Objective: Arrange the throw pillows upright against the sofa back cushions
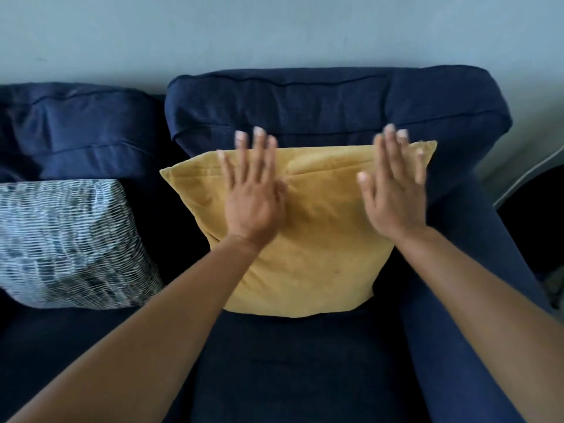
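A yellow throw pillow (314, 239) stands upright on the seat, leaning against the right navy back cushion (335, 102). My left hand (253, 193) lies flat over the pillow's upper left part, fingers spread. My right hand (393, 190) is flat over its upper right corner, fingers apart and slightly blurred. Neither hand grips the fabric. A blue-and-white patterned pillow (70, 242) leans against the left back cushion (76, 132), partly cut off by the frame's left edge.
The navy sofa seat (290, 370) stretches below the pillows. The sofa's right armrest (470, 285) runs down the right side. A pale wall (274, 32) rises behind the sofa. Something dark sits beyond the armrest at far right.
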A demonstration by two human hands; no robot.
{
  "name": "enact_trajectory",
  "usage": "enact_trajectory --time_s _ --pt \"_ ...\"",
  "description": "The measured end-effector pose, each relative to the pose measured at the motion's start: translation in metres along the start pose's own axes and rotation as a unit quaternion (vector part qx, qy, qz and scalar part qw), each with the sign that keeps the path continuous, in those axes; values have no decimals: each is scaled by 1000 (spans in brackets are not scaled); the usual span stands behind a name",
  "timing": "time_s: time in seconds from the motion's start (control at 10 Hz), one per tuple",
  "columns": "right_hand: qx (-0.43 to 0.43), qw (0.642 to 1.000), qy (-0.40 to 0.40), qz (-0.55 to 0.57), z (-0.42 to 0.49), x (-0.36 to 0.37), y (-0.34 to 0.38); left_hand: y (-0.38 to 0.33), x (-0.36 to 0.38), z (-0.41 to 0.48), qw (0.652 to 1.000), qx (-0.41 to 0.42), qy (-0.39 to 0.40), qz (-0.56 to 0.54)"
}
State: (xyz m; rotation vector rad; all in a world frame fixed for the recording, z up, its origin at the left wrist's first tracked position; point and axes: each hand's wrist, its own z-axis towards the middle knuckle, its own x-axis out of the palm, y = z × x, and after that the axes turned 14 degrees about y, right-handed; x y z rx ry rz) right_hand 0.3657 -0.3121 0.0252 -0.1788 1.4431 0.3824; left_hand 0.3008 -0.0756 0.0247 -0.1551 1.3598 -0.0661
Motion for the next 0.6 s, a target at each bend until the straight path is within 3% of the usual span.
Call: enact_trajectory --time_s 0.1,0.2,0.4,0.5,0.6 --pt "-111 992 45 -49 -9 22 35 -19 25 -16 994 52 84 38" --pt "-98 988 86 -86 -10 43 21 10 38 -16 987 -17 143 67" --pt "76 988 135 -22 -20 35 -30 68 25 -29 981 -56 150 112" --pt "84 985 152 6 -27 18 -23 70 1 -38 986 -65 136 78" --pt "95 986 121 58 -41 -13 -4 57 -19 -68 992 -69 100 26"
